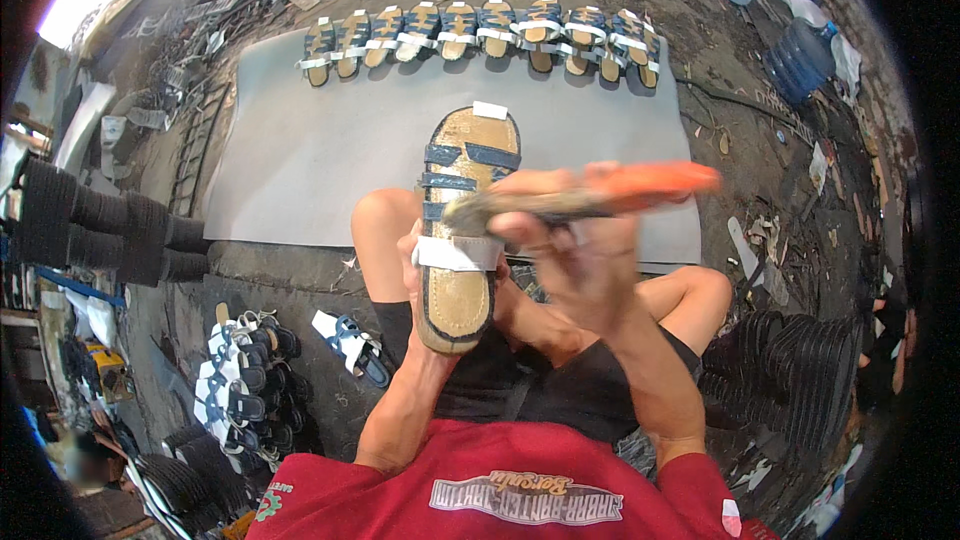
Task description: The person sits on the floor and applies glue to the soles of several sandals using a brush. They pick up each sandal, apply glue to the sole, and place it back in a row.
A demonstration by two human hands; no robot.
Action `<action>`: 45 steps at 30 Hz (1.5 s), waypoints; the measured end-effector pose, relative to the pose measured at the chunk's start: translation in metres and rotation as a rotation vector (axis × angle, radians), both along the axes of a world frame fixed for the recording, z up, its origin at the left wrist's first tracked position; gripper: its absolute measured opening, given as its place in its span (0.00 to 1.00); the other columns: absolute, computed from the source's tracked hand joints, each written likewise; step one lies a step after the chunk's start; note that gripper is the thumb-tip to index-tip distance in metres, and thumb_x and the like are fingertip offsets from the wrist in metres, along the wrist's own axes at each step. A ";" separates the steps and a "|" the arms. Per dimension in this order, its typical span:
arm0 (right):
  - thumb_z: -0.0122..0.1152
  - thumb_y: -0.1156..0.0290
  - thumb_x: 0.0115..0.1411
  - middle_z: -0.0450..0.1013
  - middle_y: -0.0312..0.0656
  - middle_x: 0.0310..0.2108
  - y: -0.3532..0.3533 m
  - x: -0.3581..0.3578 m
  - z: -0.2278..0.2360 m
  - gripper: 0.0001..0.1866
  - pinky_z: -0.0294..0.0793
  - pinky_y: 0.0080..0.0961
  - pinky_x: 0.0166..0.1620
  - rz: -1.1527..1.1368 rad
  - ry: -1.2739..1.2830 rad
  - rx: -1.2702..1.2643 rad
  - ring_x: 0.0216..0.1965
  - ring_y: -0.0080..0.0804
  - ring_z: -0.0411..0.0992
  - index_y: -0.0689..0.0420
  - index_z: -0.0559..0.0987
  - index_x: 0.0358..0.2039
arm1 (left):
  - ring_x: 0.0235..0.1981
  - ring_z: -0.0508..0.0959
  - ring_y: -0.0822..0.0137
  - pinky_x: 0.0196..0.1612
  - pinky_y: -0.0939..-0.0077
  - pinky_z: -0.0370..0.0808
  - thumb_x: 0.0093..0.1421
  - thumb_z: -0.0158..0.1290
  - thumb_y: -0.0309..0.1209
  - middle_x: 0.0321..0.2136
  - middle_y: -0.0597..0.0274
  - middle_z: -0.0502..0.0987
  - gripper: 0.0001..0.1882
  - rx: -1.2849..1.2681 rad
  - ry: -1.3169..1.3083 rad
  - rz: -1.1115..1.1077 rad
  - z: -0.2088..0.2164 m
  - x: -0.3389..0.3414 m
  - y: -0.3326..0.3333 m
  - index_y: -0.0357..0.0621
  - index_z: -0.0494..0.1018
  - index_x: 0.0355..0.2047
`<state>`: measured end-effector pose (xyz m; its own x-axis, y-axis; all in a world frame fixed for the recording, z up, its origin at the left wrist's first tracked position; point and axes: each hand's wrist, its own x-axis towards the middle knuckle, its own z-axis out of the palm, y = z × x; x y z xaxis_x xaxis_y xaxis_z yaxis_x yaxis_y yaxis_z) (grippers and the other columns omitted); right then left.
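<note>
Upright before me, toe end away, is a tan-soled sandal (460,310) with dark blue straps and a white band across it. My left hand (411,258) is closed around the sandal's left edge beside the white band. My right hand (575,240) grips an orange-handled metal tool (655,186). Motion blurs the tool, so its exact kind cannot be made out. Its dull metal end lies over the middle straps, and whether it touches them is unclear. A white tag (490,110) sticks up at the toe.
Several similar sandals (458,28) stand in a row along the far edge of a grey sheet (290,140). More sandals (240,390) are piled at the left, near a single one (352,347). Dark soles (790,370) are stacked at right. Blue water jugs (800,60) lie far right.
</note>
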<state>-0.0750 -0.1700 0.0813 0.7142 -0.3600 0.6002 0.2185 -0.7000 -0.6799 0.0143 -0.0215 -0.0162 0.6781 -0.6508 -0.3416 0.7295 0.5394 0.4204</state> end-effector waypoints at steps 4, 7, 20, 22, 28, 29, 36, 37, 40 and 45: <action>0.72 0.60 0.62 0.80 0.33 0.35 0.026 -0.027 -0.006 0.10 0.63 0.35 0.39 0.086 0.101 -0.133 0.32 0.31 0.75 0.51 0.82 0.35 | 0.31 0.80 0.58 0.30 0.70 0.81 0.62 0.47 0.66 0.37 0.44 0.78 0.45 -0.197 -0.104 -0.147 -0.014 0.027 0.008 0.31 0.67 0.57; 0.72 0.60 0.62 0.82 0.30 0.32 0.018 -0.055 0.002 0.10 0.65 0.29 0.43 0.237 0.200 0.123 0.29 0.26 0.76 0.52 0.83 0.35 | 0.33 0.80 0.51 0.31 0.69 0.82 0.64 0.45 0.64 0.46 0.37 0.76 0.46 -0.171 0.015 -0.047 -0.020 0.034 0.020 0.29 0.63 0.63; 0.62 0.48 0.69 0.70 0.33 0.31 -0.182 -0.118 -0.203 0.22 0.68 0.22 0.32 -0.561 -0.228 1.550 0.30 0.23 0.66 0.55 0.76 0.46 | 0.33 0.69 0.64 0.32 0.78 0.77 0.69 0.53 0.50 0.47 0.43 0.66 0.35 -0.732 0.317 -0.108 -0.011 0.017 0.001 0.32 0.61 0.63; 0.64 0.49 0.68 0.68 0.36 0.30 -0.197 -0.155 -0.271 0.21 0.66 0.24 0.30 -0.476 -0.191 1.740 0.28 0.25 0.66 0.55 0.75 0.43 | 0.34 0.69 0.64 0.33 0.77 0.79 0.70 0.52 0.41 0.46 0.45 0.64 0.29 -0.808 0.486 -0.084 -0.009 0.014 -0.002 0.31 0.60 0.61; 0.58 0.48 0.71 0.68 0.37 0.30 -0.174 -0.151 -0.333 0.22 0.63 0.25 0.29 -0.526 -0.220 1.978 0.27 0.26 0.64 0.57 0.74 0.44 | 0.33 0.70 0.61 0.34 0.69 0.81 0.62 0.51 0.23 0.43 0.50 0.60 0.19 -0.912 0.792 0.034 0.000 0.013 -0.007 0.28 0.62 0.52; 0.58 0.48 0.70 0.68 0.37 0.29 -0.174 -0.152 -0.336 0.22 0.63 0.25 0.29 -0.472 -0.242 1.952 0.27 0.26 0.64 0.56 0.74 0.44 | 0.34 0.70 0.61 0.34 0.68 0.81 0.62 0.52 0.23 0.43 0.49 0.60 0.19 -0.919 0.803 0.046 -0.002 0.012 -0.009 0.28 0.62 0.52; 0.64 0.49 0.68 0.67 0.29 0.26 -0.168 -0.143 -0.334 0.15 0.60 0.21 0.24 -0.456 -0.358 1.943 0.23 0.22 0.62 0.46 0.74 0.34 | 0.39 0.69 0.61 0.39 0.67 0.80 0.62 0.56 0.26 0.45 0.50 0.61 0.27 -0.875 0.728 0.089 -0.033 0.006 -0.017 0.29 0.59 0.57; 0.69 0.59 0.65 0.63 0.30 0.26 -0.165 -0.137 -0.327 0.17 0.61 0.26 0.26 -0.457 -0.379 2.013 0.24 0.25 0.63 0.41 0.69 0.26 | 0.39 0.69 0.61 0.39 0.68 0.80 0.62 0.56 0.27 0.46 0.51 0.61 0.28 -0.796 0.654 0.074 -0.026 0.005 -0.017 0.29 0.58 0.59; 0.65 0.56 0.68 0.65 0.32 0.27 -0.159 -0.136 -0.327 0.15 0.62 0.28 0.26 -0.636 -0.173 2.004 0.24 0.27 0.63 0.44 0.70 0.30 | 0.41 0.69 0.60 0.43 0.67 0.79 0.65 0.57 0.43 0.48 0.50 0.65 0.33 -0.620 0.449 0.010 -0.024 0.000 -0.030 0.33 0.61 0.62; 0.60 0.55 0.72 0.68 0.36 0.28 -0.128 -0.134 -0.286 0.13 0.64 0.25 0.26 -0.660 0.043 1.872 0.22 0.26 0.63 0.47 0.71 0.34 | 0.57 0.75 0.50 0.62 0.54 0.76 0.65 0.58 0.55 0.59 0.47 0.72 0.39 -0.292 0.049 0.007 -0.052 0.015 -0.018 0.39 0.63 0.65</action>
